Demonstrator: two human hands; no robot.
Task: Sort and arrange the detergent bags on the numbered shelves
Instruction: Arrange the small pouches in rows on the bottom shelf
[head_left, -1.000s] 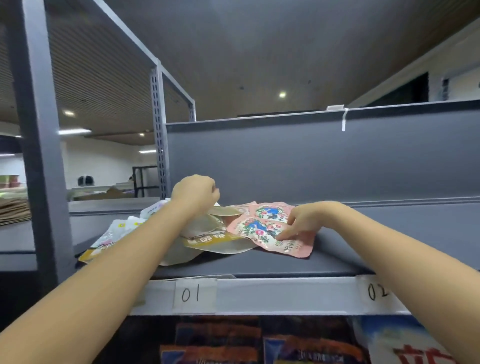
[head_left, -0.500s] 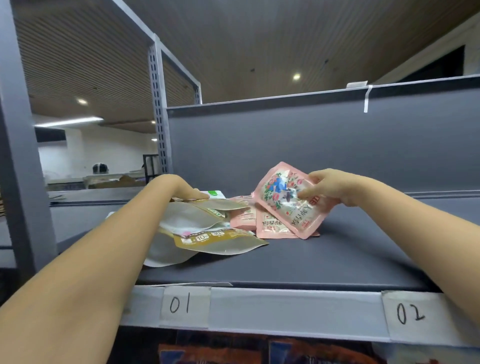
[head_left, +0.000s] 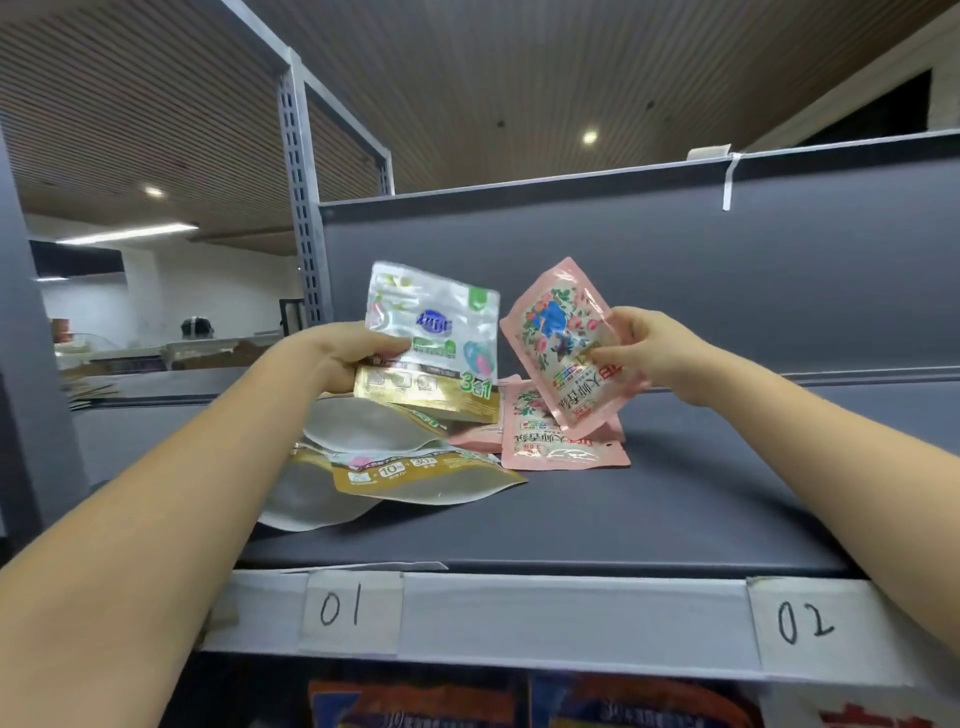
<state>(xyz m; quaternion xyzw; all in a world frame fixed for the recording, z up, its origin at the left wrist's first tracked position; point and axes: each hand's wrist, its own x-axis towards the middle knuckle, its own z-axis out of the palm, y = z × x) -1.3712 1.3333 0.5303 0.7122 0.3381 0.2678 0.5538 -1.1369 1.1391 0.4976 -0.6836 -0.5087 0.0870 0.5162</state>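
Grey shelf (head_left: 597, 519) is carrying a mixed heap: gold bags (head_left: 415, 473) lying left, pink bags (head_left: 561, 447) beside them, all above tag "01" (head_left: 349, 609); the stretch by "02" (head_left: 805, 623) is sitting bare, so sorting is looking barely begun. Left hand (head_left: 343, 358) is gripping a white bag (head_left: 436, 332) reading "3in1", raised. Right hand (head_left: 644, 351) is pinching a pink floral bag (head_left: 563, 338), Chinese print unreadable.

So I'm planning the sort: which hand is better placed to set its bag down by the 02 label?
Probably right: the right hand holds the pink floral detergent pouch nearer the paper 02 label.
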